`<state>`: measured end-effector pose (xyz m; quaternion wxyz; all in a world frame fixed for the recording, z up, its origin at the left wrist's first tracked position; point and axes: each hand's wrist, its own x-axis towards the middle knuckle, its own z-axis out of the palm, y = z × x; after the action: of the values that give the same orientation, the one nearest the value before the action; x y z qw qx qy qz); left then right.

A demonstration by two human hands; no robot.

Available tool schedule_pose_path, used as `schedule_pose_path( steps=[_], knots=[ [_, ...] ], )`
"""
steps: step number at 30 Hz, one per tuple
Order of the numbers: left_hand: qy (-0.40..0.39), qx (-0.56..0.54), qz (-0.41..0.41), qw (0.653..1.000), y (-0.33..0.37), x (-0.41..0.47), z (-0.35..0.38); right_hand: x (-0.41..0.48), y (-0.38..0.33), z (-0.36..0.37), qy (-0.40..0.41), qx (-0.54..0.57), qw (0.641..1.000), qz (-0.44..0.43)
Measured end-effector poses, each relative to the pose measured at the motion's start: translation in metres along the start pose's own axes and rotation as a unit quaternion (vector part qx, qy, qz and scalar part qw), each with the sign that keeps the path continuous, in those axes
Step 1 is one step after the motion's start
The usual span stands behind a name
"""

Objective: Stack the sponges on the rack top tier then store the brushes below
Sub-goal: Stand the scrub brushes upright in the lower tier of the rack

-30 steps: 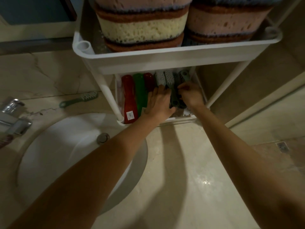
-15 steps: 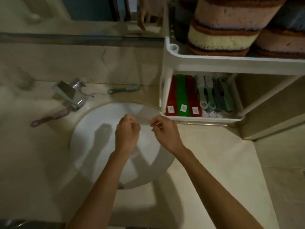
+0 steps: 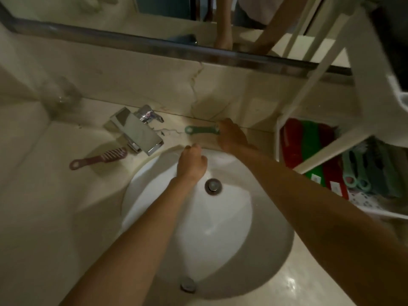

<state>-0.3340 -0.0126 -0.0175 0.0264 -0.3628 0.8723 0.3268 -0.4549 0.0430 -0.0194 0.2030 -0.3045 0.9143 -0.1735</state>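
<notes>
Green brush (image 3: 202, 130): lies on the counter behind the basin, centre of the frame, handle with its hanging hole pointing left; bristle end hidden under the right hand.
Right hand (image 3: 231, 136): fingers curled down over the head end of the green brush, closed on it; brush not seen lifted off the counter.
Left hand (image 3: 191, 163): loosely fisted, holding nothing, over the far edge of the basin, just left of and below the right hand.
Maroon brush (image 3: 99, 158): on the counter left of centre, striped head toward the faucet, handle pointing to the lower left; well apart from both hands.
Rack (image 3: 362, 89): white, right side of the frame, upper tier mostly cut off by the edge; no sponges can be made out from this angle.
Lower tier (image 3: 278, 138): holds 3 flat scrubbers side by side, red (image 3: 292, 143), green (image 3: 311, 149) and red, then several pale green and grey brushes (image 3: 357, 168) lying lengthwise.
Faucet (image 3: 136, 129): chrome, square spout, upper left of centre, between the 2 loose brushes.
Basin (image 3: 154, 208): white, round, 1 metal drain (image 3: 213, 186) at centre.
Mirror (image 3: 172, 7): top of the frame, reflecting both forearms.
</notes>
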Motion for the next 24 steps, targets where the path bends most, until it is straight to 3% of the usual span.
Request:
schedule_pose_path(
  steps=[7,15,17,19,21,24],
  knots=[
    [-0.006,-0.022,0.013,1.000,-0.014,0.012,0.007,0.032,0.009,0.013,-0.018,-0.116,0.992,-0.044],
    [-0.010,-0.029,0.025,0.999,-0.031,-0.024,0.004,-0.002,0.018,0.016,-0.019,-0.111,0.992,0.064],
    [0.032,-0.025,0.008,0.999,-0.053,-0.043,-0.007,-0.031,0.011,0.029,-0.009,-0.086,0.994,0.070],
    [0.125,-0.060,-0.044,0.989,-0.080,-0.061,-0.025,-0.067,0.000,0.049,0.006,-0.071,0.997,0.029],
    [0.221,-0.096,-0.107,0.965,-0.105,-0.069,-0.047,-0.102,-0.015,0.070,-0.032,-0.063,0.997,-0.014],
    [0.233,-0.049,-0.143,0.961,-0.141,-0.055,-0.074,-0.125,-0.045,0.094,-0.122,-0.047,0.990,-0.045]
  ],
)
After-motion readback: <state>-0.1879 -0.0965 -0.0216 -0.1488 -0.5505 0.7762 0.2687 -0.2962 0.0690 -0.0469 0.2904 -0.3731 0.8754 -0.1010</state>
